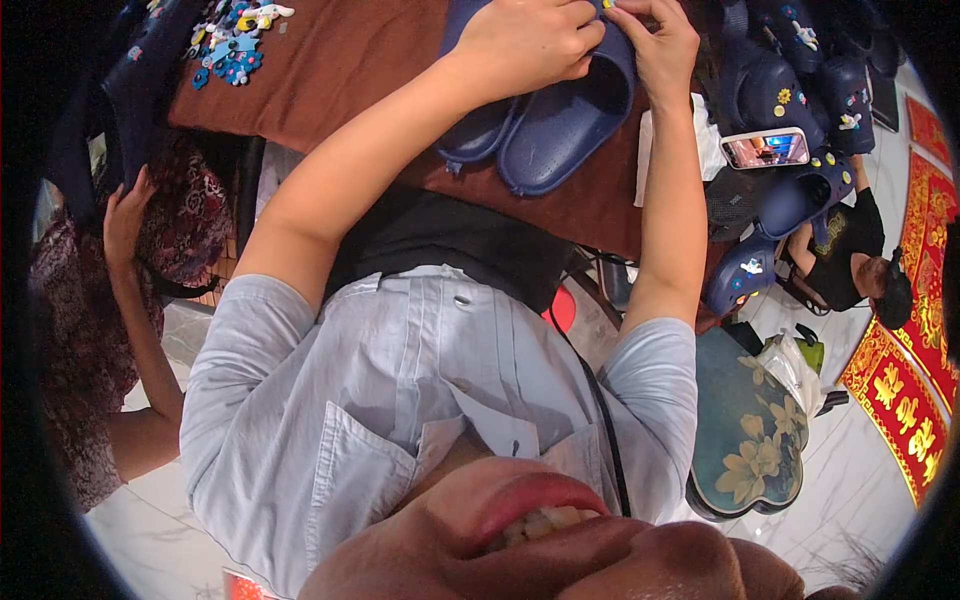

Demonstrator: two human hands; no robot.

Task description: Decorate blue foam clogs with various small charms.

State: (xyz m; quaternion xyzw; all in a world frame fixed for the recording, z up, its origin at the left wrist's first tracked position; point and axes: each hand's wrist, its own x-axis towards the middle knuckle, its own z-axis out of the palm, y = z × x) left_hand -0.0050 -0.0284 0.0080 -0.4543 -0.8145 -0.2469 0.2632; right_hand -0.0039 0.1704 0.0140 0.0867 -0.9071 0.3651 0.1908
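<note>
A navy blue clog (pixel 565 145) lies on the brown-covered table (pixel 330 85) at the top of the view, and a second navy clog (pixel 476 132) sits against its left side. My left hand (pixel 525 45) is closed, fingers curled over the upper part of the first clog. From the other side my right hand (pixel 662 45) pinches a small yellow shoe charm (pixel 607 4) between thumb and forefinger at the clog. The picture's top edge cuts off the far end of both shoes and part of the fingers.
Loose shoe charms (pixel 232 50) are heaped at the far left. To the right are a phone (pixel 765 148) and decorated clogs (pixel 775 95). A co-worker's hand (pixel 127 212) touches a dark item at left. A flower-patterned stool (pixel 750 425) and another person (pixel 850 255) are at right.
</note>
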